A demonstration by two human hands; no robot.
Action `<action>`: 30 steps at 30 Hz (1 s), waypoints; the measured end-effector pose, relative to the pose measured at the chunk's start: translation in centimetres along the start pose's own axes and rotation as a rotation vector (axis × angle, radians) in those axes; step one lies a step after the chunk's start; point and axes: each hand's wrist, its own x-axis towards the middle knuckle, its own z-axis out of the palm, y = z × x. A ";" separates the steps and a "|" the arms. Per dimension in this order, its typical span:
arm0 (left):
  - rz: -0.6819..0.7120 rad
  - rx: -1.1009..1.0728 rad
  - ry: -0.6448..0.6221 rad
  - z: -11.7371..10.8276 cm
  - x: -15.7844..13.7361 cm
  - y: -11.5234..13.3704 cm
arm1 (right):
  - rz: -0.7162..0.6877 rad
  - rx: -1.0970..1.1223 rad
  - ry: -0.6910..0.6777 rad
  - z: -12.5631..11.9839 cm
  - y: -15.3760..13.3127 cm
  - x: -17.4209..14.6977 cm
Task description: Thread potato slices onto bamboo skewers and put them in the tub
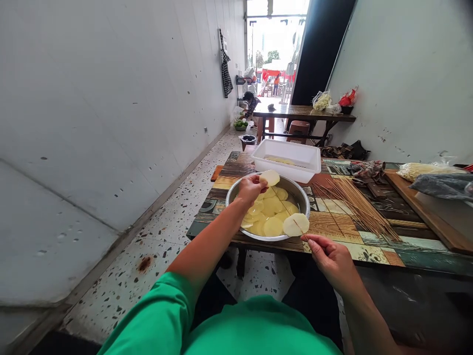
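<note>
My left hand (252, 189) is closed on a thin, pale potato slice (271, 177) above the far side of a metal basin (306, 209). Several more potato slices (272, 204) lie in the basin, looking wet. Between the fingers of my right hand (328, 254), just right of the basin's near rim, is the lower end of a thin wooden skewer (305, 238). One potato slice (293, 225) is threaded on that skewer near my fingers. The skewer's far part slants up over the basin toward my left hand; whether its tip touches the left slice I cannot tell.
A white plastic tub (314, 166) with some slices stands behind the basin. Loose skewers (364, 207) lie to the right, beside a wooden board (424, 212) and a crumpled cloth (367, 169). Farther back are another table (288, 111) and a crouching person (252, 104).
</note>
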 end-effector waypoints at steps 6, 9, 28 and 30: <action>-0.004 0.011 -0.005 0.4 -0.5 0.4 | -0.010 0.007 0.000 -0.2 -0.3 -0.1; -0.019 0.005 0.001 0.7 -0.7 0.7 | 0.018 0.033 -0.024 -0.4 0.0 -0.1; -0.001 -0.012 -0.088 1.2 -1.3 1.2 | 0.330 0.679 -0.241 -1.0 -0.7 0.4; -0.012 -0.025 -0.098 1.2 -1.3 1.2 | 0.308 0.632 -0.216 -0.7 -0.2 0.5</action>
